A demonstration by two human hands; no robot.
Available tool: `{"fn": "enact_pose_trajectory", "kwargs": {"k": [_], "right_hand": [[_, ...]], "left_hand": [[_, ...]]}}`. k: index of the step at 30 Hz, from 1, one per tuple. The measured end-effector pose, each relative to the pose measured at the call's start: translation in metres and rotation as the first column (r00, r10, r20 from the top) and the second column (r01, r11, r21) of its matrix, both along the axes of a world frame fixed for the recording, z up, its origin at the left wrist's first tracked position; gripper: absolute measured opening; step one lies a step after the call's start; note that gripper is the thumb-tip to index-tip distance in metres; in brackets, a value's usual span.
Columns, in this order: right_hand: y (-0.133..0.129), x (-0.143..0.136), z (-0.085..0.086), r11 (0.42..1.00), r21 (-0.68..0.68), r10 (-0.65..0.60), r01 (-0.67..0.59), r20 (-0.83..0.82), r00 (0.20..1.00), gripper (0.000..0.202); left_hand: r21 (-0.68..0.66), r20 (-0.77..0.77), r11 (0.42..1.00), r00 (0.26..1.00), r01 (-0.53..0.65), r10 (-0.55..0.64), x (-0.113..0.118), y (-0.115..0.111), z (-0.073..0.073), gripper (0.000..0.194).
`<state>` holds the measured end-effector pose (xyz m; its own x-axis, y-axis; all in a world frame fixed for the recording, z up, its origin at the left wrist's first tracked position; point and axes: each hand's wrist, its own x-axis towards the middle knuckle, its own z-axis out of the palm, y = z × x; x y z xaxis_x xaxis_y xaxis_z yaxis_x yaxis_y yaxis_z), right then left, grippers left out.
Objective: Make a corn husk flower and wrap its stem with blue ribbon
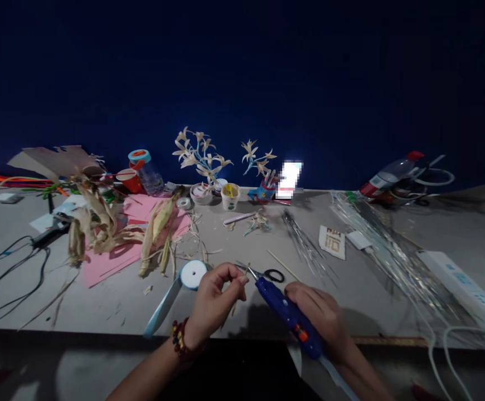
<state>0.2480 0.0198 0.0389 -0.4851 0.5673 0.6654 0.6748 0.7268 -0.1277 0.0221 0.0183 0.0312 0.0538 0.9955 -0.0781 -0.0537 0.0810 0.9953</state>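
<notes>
My left hand [217,295] is closed in a pinch on a thin piece of corn husk [248,269], whose exact shape is too small to make out. My right hand [318,312] grips a blue glue gun [286,312] with an orange switch. Its metal tip points at the fingertips of my left hand, very near the husk piece. Just behind the tip lie scissors [274,275] with black handles, partly hidden. A roll of light blue ribbon [194,274] stands beside my left hand, its loose end trailing toward the table edge. Near my right hand lies a thin stick [282,264].
Dried corn husks [154,231] lie on pink paper [111,263] at left. Husk flowers on blue stems [203,156] stand at the back by a white cup [230,197] and a lit phone [288,179]. Wires [393,250], a bottle [391,175] and a power strip [462,281] lie at right.
</notes>
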Motion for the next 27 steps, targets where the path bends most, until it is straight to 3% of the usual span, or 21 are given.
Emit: {"fn": "enact_pose_trajectory", "kwargs": {"k": [9, 19, 27], "right_hand": [[0.000, 0.000, -0.008, 1.000, -0.001, -0.026, 0.026, 0.001, 1.000, 0.036], [-0.002, -0.005, 0.008, 1.000, 0.026, 0.017, -0.017, 0.004, 1.000, 0.035], [-0.002, -0.001, 0.000, 0.999, 0.028, 0.037, -0.036, -0.009, 0.999, 0.031]], "left_hand": [[-0.007, 0.037, 1.000, 0.999, 0.010, -0.010, 0.000, -0.001, 0.001, 0.022], [0.004, 0.033, 1.000, 0.999, 0.017, -0.017, 0.001, 0.000, 0.004, 0.021], [-0.007, 0.061, 1.000, 0.998, 0.007, -0.007, 0.002, -0.001, 0.006, 0.022]]}}
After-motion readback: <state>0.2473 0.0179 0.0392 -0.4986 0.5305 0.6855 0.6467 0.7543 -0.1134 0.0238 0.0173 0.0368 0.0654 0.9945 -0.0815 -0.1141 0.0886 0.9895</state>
